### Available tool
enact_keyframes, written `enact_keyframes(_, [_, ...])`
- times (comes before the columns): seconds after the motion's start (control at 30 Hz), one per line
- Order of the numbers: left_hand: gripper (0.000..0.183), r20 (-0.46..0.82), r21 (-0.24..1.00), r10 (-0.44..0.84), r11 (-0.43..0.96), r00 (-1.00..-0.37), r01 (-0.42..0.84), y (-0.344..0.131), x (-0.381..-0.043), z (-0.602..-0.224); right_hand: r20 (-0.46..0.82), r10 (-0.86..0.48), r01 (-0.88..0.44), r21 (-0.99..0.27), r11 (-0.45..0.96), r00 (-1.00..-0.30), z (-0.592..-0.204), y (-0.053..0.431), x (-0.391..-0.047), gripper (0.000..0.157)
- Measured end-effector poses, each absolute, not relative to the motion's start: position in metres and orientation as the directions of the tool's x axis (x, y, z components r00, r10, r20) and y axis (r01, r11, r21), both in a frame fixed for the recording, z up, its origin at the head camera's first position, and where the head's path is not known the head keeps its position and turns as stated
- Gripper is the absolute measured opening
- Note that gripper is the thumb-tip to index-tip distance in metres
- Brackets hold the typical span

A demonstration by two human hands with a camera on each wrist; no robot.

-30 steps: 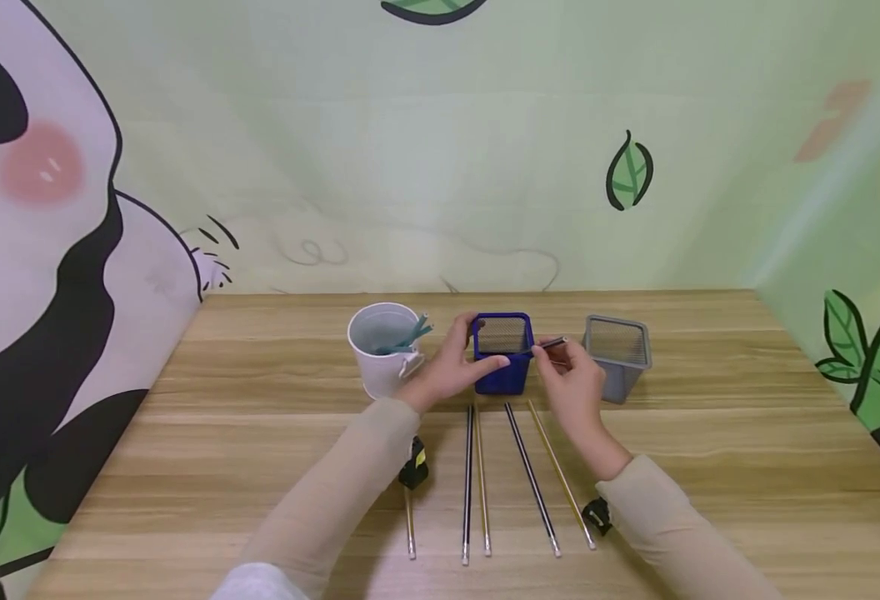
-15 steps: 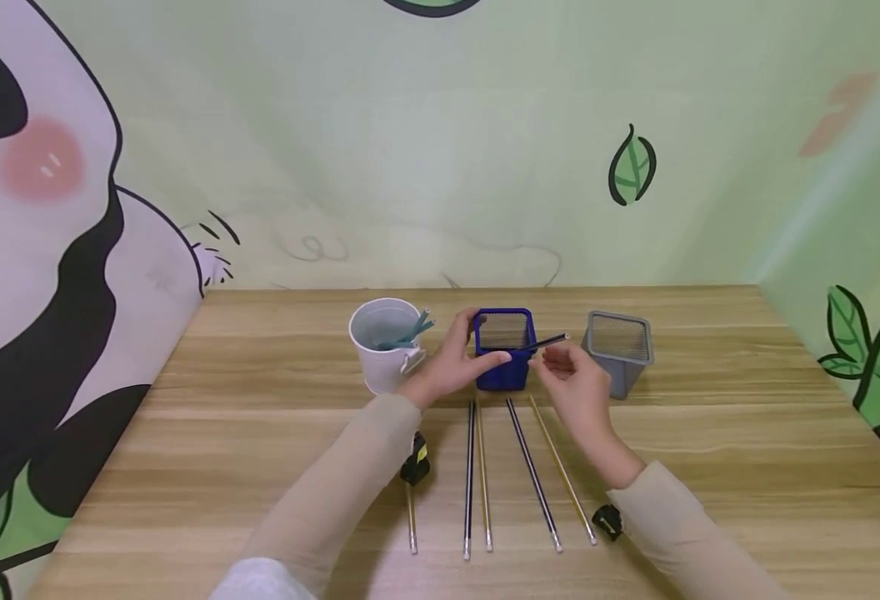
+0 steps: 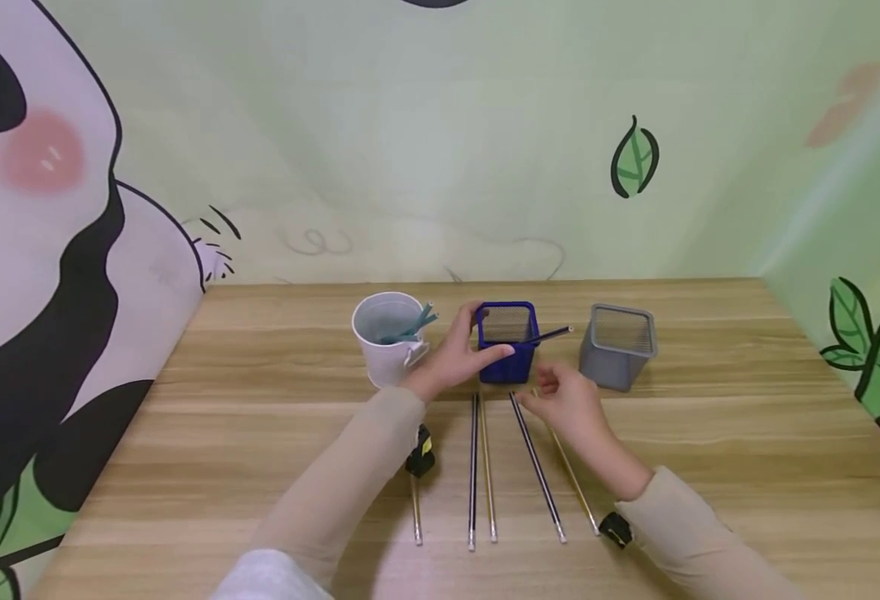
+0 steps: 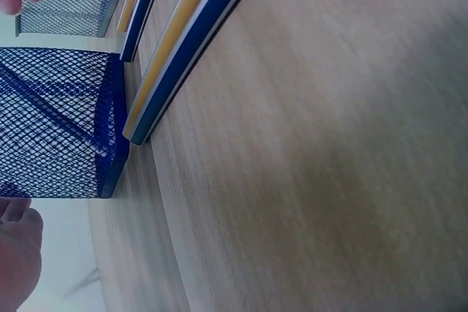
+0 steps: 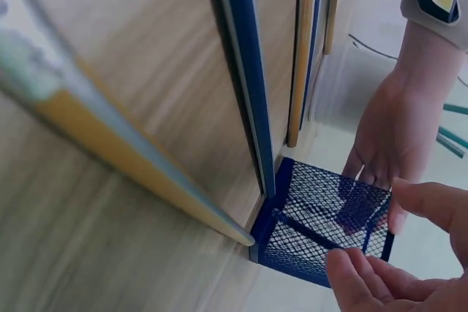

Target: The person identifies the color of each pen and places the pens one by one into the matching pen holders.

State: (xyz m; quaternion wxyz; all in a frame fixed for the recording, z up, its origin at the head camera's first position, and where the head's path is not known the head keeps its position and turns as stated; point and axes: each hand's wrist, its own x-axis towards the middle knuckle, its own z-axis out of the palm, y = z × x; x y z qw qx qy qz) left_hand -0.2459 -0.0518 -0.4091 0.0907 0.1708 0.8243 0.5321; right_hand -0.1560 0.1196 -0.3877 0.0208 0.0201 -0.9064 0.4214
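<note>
My left hand (image 3: 458, 358) grips a blue mesh pen holder (image 3: 507, 368), its thumb across the front and fingers round the left side. Inside it leans a dark pencil (image 3: 555, 334), its end sticking out over the right rim; the left wrist view shows it slanting behind the mesh. Right of the holder and a little nearer, my right hand (image 3: 571, 408) holds nothing, thumb and fingers apart. Its thumb is close to the far end of a dark-striped pencil (image 3: 537, 471) on the table. A yellow pencil (image 3: 581, 483) runs partly beneath that hand.
A white bucket (image 3: 387, 362) with several teal sticks (image 3: 425, 317) stands left. A grey mesh holder (image 3: 616, 367) stands right. Another dark pencil (image 3: 473, 483) and yellow pencil (image 3: 489, 483) lie side by side; one more yellow pencil (image 3: 417, 517) is partly hidden by my left wrist.
My right hand has let go of the dark pencil, which now leans in the blue holder, and has moved down toward the pencils on the table. The left hand keeps its grip.
</note>
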Motion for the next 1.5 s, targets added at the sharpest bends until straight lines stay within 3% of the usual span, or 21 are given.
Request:
enact_keyframes(0.43, [0.085,0.033,0.908,0.381,0.376,-0.924,0.187,-0.055,-0.247,-0.419,-0.097,-0.043,0.044,-0.744,0.667,-0.994,-0.407,0.114,-0.146,0.039])
enact_keyframes(1.07, [0.082,0.043,0.927,0.399,0.326,-0.916,0.185,-0.051,-0.245,-0.414,-0.076,-0.125,-0.049,-0.636,0.770,-0.989,-0.419,0.117,-0.149,0.021])
enact_keyframes(1.5, [0.083,0.045,0.936,0.388,0.306,-0.920,0.175,-0.049,-0.247,-0.413,-0.097,-0.147,-0.059,-0.603,0.795,-0.984,-0.415,0.120,-0.153,0.019])
